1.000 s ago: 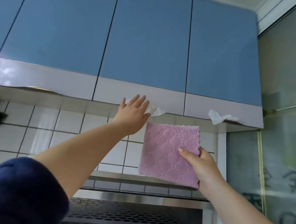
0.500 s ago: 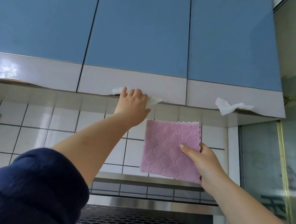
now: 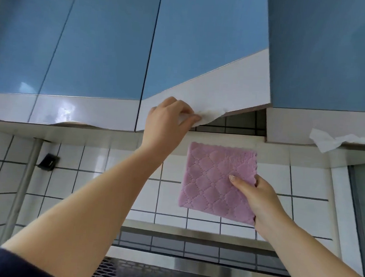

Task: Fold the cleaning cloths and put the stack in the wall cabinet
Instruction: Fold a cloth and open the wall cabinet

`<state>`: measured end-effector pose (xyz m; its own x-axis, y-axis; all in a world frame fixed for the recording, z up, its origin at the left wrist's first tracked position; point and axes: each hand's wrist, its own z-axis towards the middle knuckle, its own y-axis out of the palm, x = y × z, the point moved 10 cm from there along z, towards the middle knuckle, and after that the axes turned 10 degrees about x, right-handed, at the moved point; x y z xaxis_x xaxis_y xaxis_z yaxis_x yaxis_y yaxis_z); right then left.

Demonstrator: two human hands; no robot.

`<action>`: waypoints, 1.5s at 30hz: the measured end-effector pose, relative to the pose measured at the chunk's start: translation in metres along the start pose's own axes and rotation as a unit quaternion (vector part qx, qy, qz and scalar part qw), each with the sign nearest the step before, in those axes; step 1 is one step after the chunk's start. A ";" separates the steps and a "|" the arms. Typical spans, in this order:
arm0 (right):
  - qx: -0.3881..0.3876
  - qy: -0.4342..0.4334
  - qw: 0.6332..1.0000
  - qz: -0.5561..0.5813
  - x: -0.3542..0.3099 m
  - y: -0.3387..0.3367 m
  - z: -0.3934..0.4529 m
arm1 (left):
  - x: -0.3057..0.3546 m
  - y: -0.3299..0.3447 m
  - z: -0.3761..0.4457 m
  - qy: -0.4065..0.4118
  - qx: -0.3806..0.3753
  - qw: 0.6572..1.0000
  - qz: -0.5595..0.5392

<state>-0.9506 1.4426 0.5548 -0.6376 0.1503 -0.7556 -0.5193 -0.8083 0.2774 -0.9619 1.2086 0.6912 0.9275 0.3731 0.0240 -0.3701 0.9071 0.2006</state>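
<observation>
1. The cloths (image 3: 215, 179), a folded pink stack, hang flat in front of the tiled wall, below and slightly right of the cabinet door (image 3: 204, 60). The door is swung partly open, and the gap under it sits straight above the stack.
2. The right hand (image 3: 257, 199) pinches the stack at its right edge, thumb across the front and fingers behind. It is the nearer hand to the opening and, I judge, only has to lift the stack up and in.
3. The left hand (image 3: 167, 120) is curled on the door's lower edge, its fingers closed on a white paper wad (image 3: 204, 116) there, and holds the door out.
4. The stack is near square, its scalloped top edge level and roughly parallel to the cabinet's bottom edge. It would need tipping flat to go on a shelf.
5. Hidden: the door blocks nearly all of the cabinet's inside. Only a dark strip with tile lines shows through the gap, so shelf height and free room cannot be told.
6. How many cloths make up the stack cannot be made out. The fingers behind it are out of sight.
7. Another paper wad (image 3: 332, 141) sticks out under the next door to the right.
</observation>
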 end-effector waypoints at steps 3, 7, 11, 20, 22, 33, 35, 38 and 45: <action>-0.009 -0.006 1.000 0.014 -0.009 0.024 -0.005 | -0.002 -0.027 0.004 0.000 0.000 1.000 -0.013; -0.018 -0.022 0.999 0.027 -0.022 0.055 -0.012 | -0.018 -0.063 0.008 0.005 0.013 1.000 -0.008; -0.026 -0.032 0.999 0.030 -0.033 0.089 -0.022 | -0.046 -0.104 0.010 -0.022 0.047 0.998 -0.027; -0.036 -0.043 0.998 0.029 -0.048 0.144 -0.046 | -0.098 -0.148 0.009 -0.114 0.059 0.989 -0.073; -0.037 -0.043 0.998 0.028 -0.050 0.151 -0.053 | -0.110 -0.153 0.007 -0.137 0.059 0.985 -0.082; -0.029 -0.057 0.998 0.024 -0.069 0.162 -0.069 | -0.115 -0.152 -0.004 -0.168 0.052 0.979 -0.102; -0.027 -0.063 0.997 0.018 -0.072 0.158 -0.070 | -0.115 -0.153 -0.020 -0.167 0.065 0.980 -0.083; -0.018 -0.066 0.998 0.013 -0.075 0.146 -0.068 | -0.119 -0.133 -0.068 -0.292 0.037 0.935 -0.197; -0.007 -0.066 0.998 -0.018 -0.072 0.115 -0.043 | -0.080 -0.064 -0.101 -0.316 -0.138 0.862 -0.373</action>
<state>-0.9403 1.3140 0.6153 -0.6886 0.2512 -0.6802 -0.5351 -0.8091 0.2429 -1.0179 1.1403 0.5773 0.7246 -0.4356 0.5340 0.4238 0.8927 0.1532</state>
